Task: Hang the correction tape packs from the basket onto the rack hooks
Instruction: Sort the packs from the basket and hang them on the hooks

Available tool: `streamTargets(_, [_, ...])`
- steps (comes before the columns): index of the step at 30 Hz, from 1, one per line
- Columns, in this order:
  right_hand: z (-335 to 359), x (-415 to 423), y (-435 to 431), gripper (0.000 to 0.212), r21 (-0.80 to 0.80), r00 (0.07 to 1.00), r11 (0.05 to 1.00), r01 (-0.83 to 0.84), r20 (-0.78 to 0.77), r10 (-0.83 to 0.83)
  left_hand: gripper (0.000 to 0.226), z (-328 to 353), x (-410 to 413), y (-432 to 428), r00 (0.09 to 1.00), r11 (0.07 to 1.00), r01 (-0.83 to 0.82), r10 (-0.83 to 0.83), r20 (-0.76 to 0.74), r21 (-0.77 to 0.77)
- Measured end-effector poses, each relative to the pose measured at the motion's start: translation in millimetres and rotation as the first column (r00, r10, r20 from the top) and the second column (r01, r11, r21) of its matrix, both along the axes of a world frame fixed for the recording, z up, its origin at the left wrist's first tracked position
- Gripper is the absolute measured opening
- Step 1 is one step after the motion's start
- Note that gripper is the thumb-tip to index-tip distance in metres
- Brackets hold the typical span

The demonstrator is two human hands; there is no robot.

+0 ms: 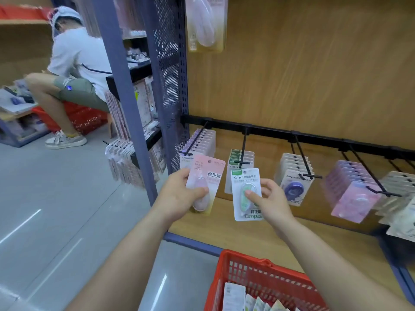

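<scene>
Correction tape packs (241, 157) are already hanging in rows on several of the rack hooks (303, 160), so I am judging the job well under way but not finished. I am holding two packs at once. My left hand (177, 196) is pinching a pink pack (207, 176), thumb on the front and fingers (179, 175) curled behind it, just in front of the leftmost row. My right hand (272, 198) is pinching a green pack (244, 187) the same way, thumb pressing on the blister. That pack is sitting right below the tip of the green-stock hook (243, 151), which is carrying the matching packs. As far as I can tell, neither pack's hole is riding on a hook yet. Down in the red basket (238, 258), at the bottom of my view, more packs (233, 297) are waiting. I am reckoning on hanging these two and then making several more trips.
</scene>
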State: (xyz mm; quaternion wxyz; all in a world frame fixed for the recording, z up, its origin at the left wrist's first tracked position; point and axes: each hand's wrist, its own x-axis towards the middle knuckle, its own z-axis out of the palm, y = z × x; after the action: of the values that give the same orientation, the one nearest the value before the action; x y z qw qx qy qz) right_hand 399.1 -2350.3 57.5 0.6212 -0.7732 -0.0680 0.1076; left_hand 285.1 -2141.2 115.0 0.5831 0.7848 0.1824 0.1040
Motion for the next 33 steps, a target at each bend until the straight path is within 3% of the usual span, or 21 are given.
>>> streamTargets(10, [-18.9, 11.7, 20.5, 0.021, 0.087, 0.997, 0.994, 0.058, 0.036, -0.061, 0.031, -6.3, 10.4, 1.7, 0.999, 0.999, 0.02, -0.021, -0.039, -0.035])
streamTargets(24, [-23.7, 18.7, 27.5, 0.014, 0.068, 0.993, 0.992, 0.106, 0.051, -0.11, 0.032, -2.5, 8.5, -0.1, 0.999, 0.999, 0.022, -0.025, -0.045, -0.049])
streamTargets(30, [-29.3, 36.5, 34.3, 0.036, -0.191, 0.981, 0.965, 0.18, -0.036, -0.19, 0.033, -0.8, 7.4, -1.6, 0.999, 0.997, 0.026, -0.028, -0.034, -0.068])
streamTargets(33, [-28.5, 22.4, 28.0, 0.055, -0.332, 0.966, 0.907, 0.258, 0.085, -0.244, 0.032, 3.3, 6.8, -2.9, 0.999, 0.997, 0.034, -0.035, -0.015, -0.067])
